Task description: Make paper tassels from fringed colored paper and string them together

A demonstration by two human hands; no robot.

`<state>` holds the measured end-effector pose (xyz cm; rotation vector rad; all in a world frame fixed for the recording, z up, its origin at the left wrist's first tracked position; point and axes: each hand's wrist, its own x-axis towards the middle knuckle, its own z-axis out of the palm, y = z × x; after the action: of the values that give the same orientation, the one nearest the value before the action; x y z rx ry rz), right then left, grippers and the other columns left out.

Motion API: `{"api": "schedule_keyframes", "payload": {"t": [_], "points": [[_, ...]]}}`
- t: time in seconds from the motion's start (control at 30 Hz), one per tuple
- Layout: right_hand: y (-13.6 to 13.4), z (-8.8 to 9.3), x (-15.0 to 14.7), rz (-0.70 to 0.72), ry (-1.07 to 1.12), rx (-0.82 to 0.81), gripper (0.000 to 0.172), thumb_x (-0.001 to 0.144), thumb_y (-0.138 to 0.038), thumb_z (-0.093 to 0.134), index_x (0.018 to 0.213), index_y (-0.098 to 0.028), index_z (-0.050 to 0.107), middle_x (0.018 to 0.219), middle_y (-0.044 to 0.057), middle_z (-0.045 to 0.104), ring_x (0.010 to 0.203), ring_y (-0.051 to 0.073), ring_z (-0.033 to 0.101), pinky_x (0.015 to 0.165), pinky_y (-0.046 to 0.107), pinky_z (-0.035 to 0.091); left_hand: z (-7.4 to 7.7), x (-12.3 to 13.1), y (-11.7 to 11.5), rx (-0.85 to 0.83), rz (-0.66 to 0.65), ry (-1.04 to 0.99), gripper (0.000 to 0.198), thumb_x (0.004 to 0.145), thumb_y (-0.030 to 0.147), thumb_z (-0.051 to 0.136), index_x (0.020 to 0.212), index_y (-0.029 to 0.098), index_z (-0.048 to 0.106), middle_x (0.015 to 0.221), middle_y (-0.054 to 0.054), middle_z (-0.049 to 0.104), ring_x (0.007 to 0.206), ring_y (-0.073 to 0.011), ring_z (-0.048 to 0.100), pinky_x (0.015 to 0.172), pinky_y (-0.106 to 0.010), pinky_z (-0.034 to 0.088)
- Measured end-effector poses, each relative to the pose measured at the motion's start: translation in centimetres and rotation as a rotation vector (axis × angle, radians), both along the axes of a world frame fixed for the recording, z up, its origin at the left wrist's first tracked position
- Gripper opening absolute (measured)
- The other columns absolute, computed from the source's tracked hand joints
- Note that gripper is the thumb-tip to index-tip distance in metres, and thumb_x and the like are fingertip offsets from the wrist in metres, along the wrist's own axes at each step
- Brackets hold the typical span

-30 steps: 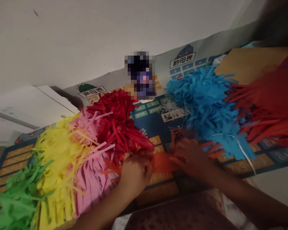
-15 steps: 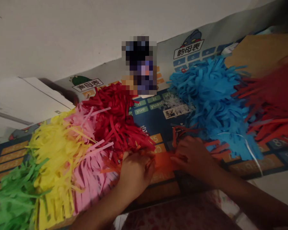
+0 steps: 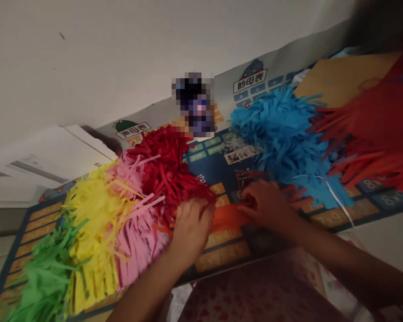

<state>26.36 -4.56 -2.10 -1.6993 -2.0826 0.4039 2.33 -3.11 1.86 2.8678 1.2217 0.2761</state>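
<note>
A strip of orange paper (image 3: 229,217) stretches between my two hands, low over the printed mat. My left hand (image 3: 192,226) has its fingers curled over the strip's left end, where a few cut orange fringes poke out beneath it. The strip's right end is pinched by my right hand (image 3: 267,202), whose fingertips are partly hidden and a little blurred. Fringed red paper (image 3: 174,167) lies just beyond my left hand, and fringed blue paper (image 3: 282,129) is spread beyond the right one.
Pink (image 3: 139,246), yellow (image 3: 94,214) and green (image 3: 47,273) fringed paper lie to the left. Brighter red paper (image 3: 383,129) is at the right, near a tan sheet (image 3: 349,76). A pixelated object (image 3: 196,107) stands near the wall. A white cord (image 3: 339,194) crosses the mat (image 3: 221,264).
My left hand has shifted slightly up and its fingers now lie more over the orange paper. The right hand keeps its hold. The whole view has tilted and shifted.
</note>
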Motion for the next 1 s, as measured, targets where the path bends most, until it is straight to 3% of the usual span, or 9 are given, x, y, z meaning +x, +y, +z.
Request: {"api": "schedule_keyframes", "payload": {"t": [0.1, 0.2, 0.33, 0.4, 0.53, 0.7, 0.87, 1.0], "points": [[-0.1, 0.8, 0.4, -0.049, -0.077, 0.077, 0.023, 0.078, -0.033, 0.075, 0.085, -0.019, 0.059, 0.085, 0.005, 0.065, 0.084, 0.024, 0.054, 0.072, 0.034, 0.028, 0.1, -0.1, 0.0, -0.032, -0.267, 0.093, 0.020, 0.096, 0.017, 0.046, 0.105, 0.021, 0.063, 0.106, -0.005, 0.068, 0.106, -0.0208, 0.055, 0.094, -0.038, 0.034], [-1.3, 2.1, 0.5, -0.023, -0.152, 0.191, 0.016, 0.081, -0.029, 0.071, 0.089, -0.018, 0.061, 0.093, 0.007, 0.066, 0.089, 0.025, 0.055, 0.077, 0.036, 0.029, 0.4, -0.2, 0.0, -0.090, -0.321, 0.190, 0.020, 0.096, 0.015, 0.046, 0.105, 0.019, 0.063, 0.103, -0.004, 0.069, 0.102, -0.0191, 0.058, 0.095, -0.039, 0.032], [-3.3, 2.2, -0.2, 0.402, -0.189, 0.256, 0.011, 0.088, -0.018, 0.059, 0.097, -0.020, 0.065, 0.103, 0.006, 0.067, 0.099, 0.022, 0.055, 0.093, 0.040, 0.028, 1.1, -0.3, -0.2, -0.117, -0.330, 0.208, 0.022, 0.093, 0.015, 0.050, 0.110, 0.019, 0.063, 0.106, -0.006, 0.070, 0.100, -0.0206, 0.060, 0.096, -0.042, 0.030], [-3.5, 1.5, -0.6, 0.525, -0.222, 0.247, 0.012, 0.087, -0.014, 0.056, 0.094, -0.017, 0.066, 0.097, 0.006, 0.068, 0.096, 0.021, 0.056, 0.094, 0.039, 0.028, 1.4, -0.2, -0.3, -0.135, -0.307, 0.194, 0.022, 0.090, 0.020, 0.053, 0.109, 0.018, 0.064, 0.106, -0.007, 0.070, 0.100, -0.0224, 0.061, 0.097, -0.045, 0.030], [-2.1, 0.7, 0.0, 0.451, -0.168, 0.157, 0.011, 0.086, -0.014, 0.057, 0.080, -0.017, 0.066, 0.077, 0.003, 0.067, 0.076, 0.017, 0.058, 0.086, 0.036, 0.031, 1.4, 0.2, -0.6, -0.140, -0.246, 0.138, 0.031, 0.084, 0.033, 0.059, 0.110, 0.016, 0.063, 0.110, -0.009, 0.069, 0.100, -0.0257, 0.061, 0.097, -0.048, 0.030], [-0.8, 2.2, 0.9, 0.354, -0.030, 0.069, 0.014, 0.086, -0.015, 0.055, 0.076, -0.018, 0.065, 0.074, 0.000, 0.067, 0.069, 0.015, 0.055, 0.082, 0.033, 0.030, 0.2, 0.4, -0.5, -0.057, -0.201, 0.066, 0.026, 0.084, 0.030, 0.058, 0.106, 0.017, 0.064, 0.108, -0.009, 0.070, 0.101, -0.0256, 0.062, 0.098, -0.048, 0.030], [-2.3, 2.6, -1.6, 0.293, -0.187, 0.293, 0.012, 0.089, -0.022, 0.056, 0.097, -0.017, 0.064, 0.092, 0.007, 0.066, 0.092, 0.023, 0.053, 0.086, 0.038, 0.029, -0.6, 0.4, -0.4, 0.063, -0.211, 0.009, 0.016, 0.088, 0.022, 0.054, 0.097, 0.017, 0.067, 0.096, -0.007, 0.073, 0.089, -0.0214, 0.065, 0.098, -0.046, 0.032], [-3.0, 1.7, -1.1, 0.389, -0.364, 0.398, 0.012, 0.090, -0.013, 0.054, 0.086, -0.016, 0.065, 0.084, 0.006, 0.066, 0.086, 0.023, 0.051, 0.083, 0.039, 0.031, -1.1, 0.1, -0.6, 0.162, -0.235, -0.020, 0.014, 0.089, 0.019, 0.055, 0.094, 0.016, 0.067, 0.093, -0.006, 0.073, 0.085, -0.0203, 0.066, 0.101, -0.048, 0.031]]}}
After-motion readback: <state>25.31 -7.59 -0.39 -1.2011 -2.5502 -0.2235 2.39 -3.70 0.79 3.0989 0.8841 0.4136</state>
